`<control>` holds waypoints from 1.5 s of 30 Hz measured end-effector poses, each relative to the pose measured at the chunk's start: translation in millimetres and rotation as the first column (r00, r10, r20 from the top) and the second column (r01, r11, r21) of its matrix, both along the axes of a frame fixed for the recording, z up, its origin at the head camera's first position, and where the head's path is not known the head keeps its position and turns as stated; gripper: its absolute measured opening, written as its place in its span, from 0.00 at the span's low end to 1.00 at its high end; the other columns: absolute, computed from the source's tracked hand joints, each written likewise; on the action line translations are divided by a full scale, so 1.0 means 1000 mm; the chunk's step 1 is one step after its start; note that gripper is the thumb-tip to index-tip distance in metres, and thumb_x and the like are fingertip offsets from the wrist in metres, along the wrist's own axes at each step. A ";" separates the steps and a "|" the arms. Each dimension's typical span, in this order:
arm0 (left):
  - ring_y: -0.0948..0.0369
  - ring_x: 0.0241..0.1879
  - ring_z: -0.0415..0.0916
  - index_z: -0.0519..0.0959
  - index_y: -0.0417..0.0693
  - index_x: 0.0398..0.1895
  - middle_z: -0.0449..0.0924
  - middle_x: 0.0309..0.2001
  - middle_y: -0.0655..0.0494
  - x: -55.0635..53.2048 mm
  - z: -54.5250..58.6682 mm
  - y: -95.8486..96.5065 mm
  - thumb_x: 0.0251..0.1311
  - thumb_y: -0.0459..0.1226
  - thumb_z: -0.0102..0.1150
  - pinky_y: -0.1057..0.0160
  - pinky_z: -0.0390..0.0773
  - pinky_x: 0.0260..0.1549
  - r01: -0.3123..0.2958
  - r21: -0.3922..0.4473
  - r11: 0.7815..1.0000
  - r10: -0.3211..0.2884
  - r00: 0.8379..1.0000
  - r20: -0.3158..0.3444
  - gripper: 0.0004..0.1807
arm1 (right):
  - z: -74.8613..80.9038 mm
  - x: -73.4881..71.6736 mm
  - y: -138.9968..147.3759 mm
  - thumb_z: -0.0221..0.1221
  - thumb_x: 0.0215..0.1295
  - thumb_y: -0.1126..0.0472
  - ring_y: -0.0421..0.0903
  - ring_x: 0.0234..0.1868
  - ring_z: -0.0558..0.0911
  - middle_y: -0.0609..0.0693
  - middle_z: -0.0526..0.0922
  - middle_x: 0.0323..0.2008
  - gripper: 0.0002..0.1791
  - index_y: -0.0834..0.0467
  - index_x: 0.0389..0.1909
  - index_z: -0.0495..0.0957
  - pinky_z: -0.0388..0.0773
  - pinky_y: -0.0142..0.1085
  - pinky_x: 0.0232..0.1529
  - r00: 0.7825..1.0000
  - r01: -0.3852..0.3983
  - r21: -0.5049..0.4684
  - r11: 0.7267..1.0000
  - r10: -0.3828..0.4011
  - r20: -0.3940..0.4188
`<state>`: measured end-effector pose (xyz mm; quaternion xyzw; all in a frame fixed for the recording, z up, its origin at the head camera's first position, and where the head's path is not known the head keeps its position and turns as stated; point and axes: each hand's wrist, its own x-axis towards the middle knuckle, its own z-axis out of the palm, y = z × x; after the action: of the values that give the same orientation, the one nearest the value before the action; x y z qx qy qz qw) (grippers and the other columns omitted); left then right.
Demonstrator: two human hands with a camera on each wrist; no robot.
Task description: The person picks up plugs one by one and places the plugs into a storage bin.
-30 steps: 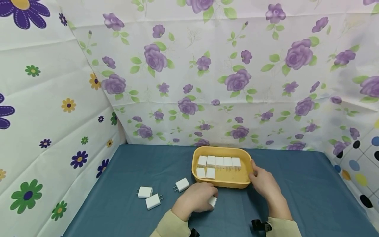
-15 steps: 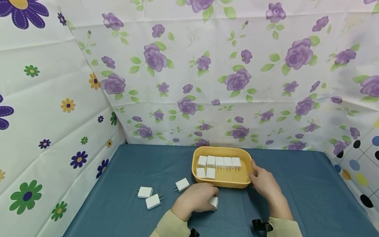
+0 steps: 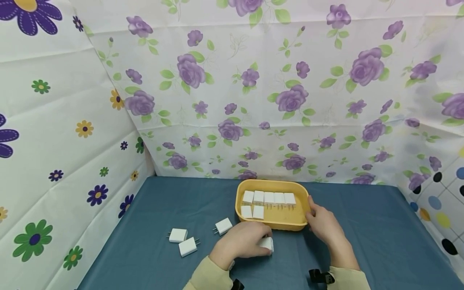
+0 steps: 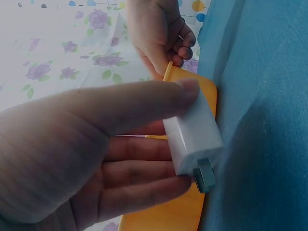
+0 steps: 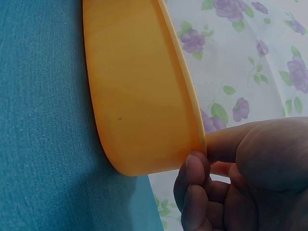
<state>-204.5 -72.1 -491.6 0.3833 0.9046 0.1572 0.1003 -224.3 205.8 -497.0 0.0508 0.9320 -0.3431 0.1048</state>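
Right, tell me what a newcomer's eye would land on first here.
Probably the bright yellow tray on the blue cloth, with white plug adapters set in two rows inside it. Next, just in front of it, the left grip holding another adapter, while the right grip holds the tray's right end. Behind everything, the purple-rose backdrop fills much of the head view.

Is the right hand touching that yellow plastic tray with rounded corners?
Touching. The right wrist view shows the right hand gripping the yellow plastic tray at one end.
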 end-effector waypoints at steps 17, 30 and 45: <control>0.75 0.29 0.69 0.86 0.60 0.46 0.79 0.36 0.72 0.000 0.007 0.000 0.66 0.53 0.74 0.72 0.72 0.29 -0.007 0.132 0.991 0.020 0.996 -0.092 0.13 | -0.004 -0.002 0.002 0.47 0.83 0.59 0.48 0.29 0.79 0.54 0.78 0.30 0.38 0.58 0.87 0.46 0.75 0.42 0.31 1.000 0.003 0.000 1.000 -0.003 -0.009; 0.72 0.31 0.74 0.87 0.54 0.55 0.83 0.39 0.65 -0.005 0.012 -0.004 0.68 0.55 0.71 0.68 0.76 0.29 -0.314 0.363 0.877 0.358 0.932 -0.061 0.21 | -0.003 0.001 0.001 0.46 0.84 0.58 0.48 0.28 0.78 0.54 0.79 0.31 0.37 0.56 0.87 0.46 0.73 0.42 0.30 1.000 0.002 -0.004 1.000 -0.002 -0.005; 0.61 0.24 0.71 0.84 0.41 0.50 0.77 0.27 0.56 -0.047 0.005 0.044 0.66 0.51 0.74 0.63 0.73 0.24 -0.620 0.375 0.690 0.598 0.779 0.189 0.23 | -0.005 0.000 0.000 0.46 0.84 0.58 0.48 0.30 0.80 0.56 0.81 0.38 0.37 0.55 0.88 0.46 0.74 0.42 0.30 1.000 0.020 -0.004 1.000 -0.020 -0.002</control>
<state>-251.7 -28.0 -486.5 0.0699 0.9219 0.3806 -0.0183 -224.1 206.2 -502.4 0.0596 0.9310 -0.3459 0.1004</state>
